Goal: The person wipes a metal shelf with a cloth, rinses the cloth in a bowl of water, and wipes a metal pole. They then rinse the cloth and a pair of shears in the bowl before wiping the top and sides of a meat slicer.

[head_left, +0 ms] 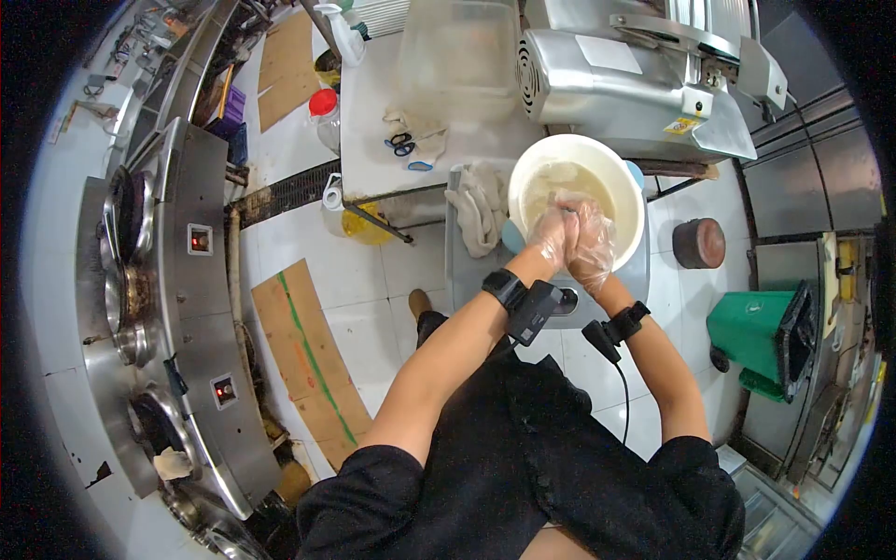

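Your left hand (pixel 551 235) and right hand (pixel 590 241), in clear gloves (pixel 603 250), are pressed together over the white bowl (pixel 631 203) near the right edge of the gray stand (pixel 469 291), maybe squeezing something I can't see, so the next squeeze needs both kept low.

Up top, a big silver machine (pixel 583 84) with a vented end — and beside it, a translucent tub (pixel 457 56) on the table (pixel 476 154), dark-handled scissors (pixel 402 146) lying nearer the edge! Red-lidded jar (pixel 324 107) at the left side, green-striped cardboard (pixel 322 364) flat on the tiles (pixel 373 336) — and there's the green bin (pixel 747 322), far right!
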`<state>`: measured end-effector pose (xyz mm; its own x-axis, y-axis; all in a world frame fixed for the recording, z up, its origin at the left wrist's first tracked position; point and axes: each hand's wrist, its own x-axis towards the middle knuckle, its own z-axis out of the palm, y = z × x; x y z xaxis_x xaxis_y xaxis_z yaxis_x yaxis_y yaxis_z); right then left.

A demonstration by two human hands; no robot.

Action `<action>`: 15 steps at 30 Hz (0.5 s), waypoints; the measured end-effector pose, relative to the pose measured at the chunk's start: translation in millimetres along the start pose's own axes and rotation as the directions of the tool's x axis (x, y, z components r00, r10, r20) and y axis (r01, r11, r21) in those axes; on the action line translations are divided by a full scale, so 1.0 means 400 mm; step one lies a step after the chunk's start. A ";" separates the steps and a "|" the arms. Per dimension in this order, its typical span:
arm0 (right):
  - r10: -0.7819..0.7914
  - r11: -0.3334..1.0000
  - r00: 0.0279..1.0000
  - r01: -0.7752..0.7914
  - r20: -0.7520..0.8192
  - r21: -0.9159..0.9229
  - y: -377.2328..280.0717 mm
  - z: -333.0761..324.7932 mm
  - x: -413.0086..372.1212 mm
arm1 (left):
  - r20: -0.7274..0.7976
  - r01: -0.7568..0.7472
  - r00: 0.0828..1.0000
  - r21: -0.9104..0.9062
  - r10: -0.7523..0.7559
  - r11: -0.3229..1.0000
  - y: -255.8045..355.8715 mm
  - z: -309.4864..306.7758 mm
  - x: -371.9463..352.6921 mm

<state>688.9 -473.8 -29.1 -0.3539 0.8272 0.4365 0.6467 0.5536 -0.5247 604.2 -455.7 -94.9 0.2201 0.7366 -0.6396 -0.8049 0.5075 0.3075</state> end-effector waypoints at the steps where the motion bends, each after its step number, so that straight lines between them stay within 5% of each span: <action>1: -0.064 0.998 0.998 0.064 -0.004 -0.021 0.007 0.003 0.001 | -0.024 0.032 0.999 0.002 -0.032 0.999 0.000 0.006 -0.004; 3: -0.128 0.991 0.992 0.128 -0.008 -0.043 0.020 0.009 0.001 | -0.047 0.064 0.997 0.002 -0.063 0.998 0.006 -0.013 0.010; 4: -0.126 0.991 0.992 0.125 -0.024 -0.049 0.019 0.010 0.003 | 0.533 0.206 0.842 -0.171 -0.085 0.964 -0.016 -0.093 0.091; 5: -0.125 0.991 0.991 0.122 -0.040 -0.054 0.018 0.010 0.005 | 0.916 0.412 0.399 -0.224 0.046 0.883 -0.031 -0.139 0.140; 6: -0.125 0.991 0.991 0.123 -0.040 -0.055 0.017 0.009 0.007 | 0.916 0.412 0.399 -0.224 0.046 0.883 -0.019 -0.093 0.097; 7: -0.100 0.995 0.994 0.100 -0.052 -0.005 0.014 0.007 0.008 | 0.514 0.169 0.855 -0.157 -0.065 0.973 0.005 -0.003 0.007; 8: -0.075 0.996 0.995 0.078 -0.062 0.046 0.010 0.003 0.010 | -0.085 0.007 0.996 0.054 -0.003 0.999 0.019 0.053 -0.053; 13: 0.292 0.950 0.948 -0.303 0.128 0.080 0.019 -0.033 0.004 | -0.099 -0.061 0.992 0.207 0.082 0.977 0.040 0.080 -0.085; 15: 0.486 0.821 0.860 -0.511 0.158 0.253 0.027 -0.040 -0.004 | -0.065 -0.049 0.996 0.221 0.065 0.974 0.051 0.081 -0.093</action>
<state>707.4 -470.7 -23.8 -0.0968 0.9953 0.0045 0.5413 0.0564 -0.8390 597.3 -458.1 -42.2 0.1310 0.7371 -0.6629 -0.6730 0.5571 0.4865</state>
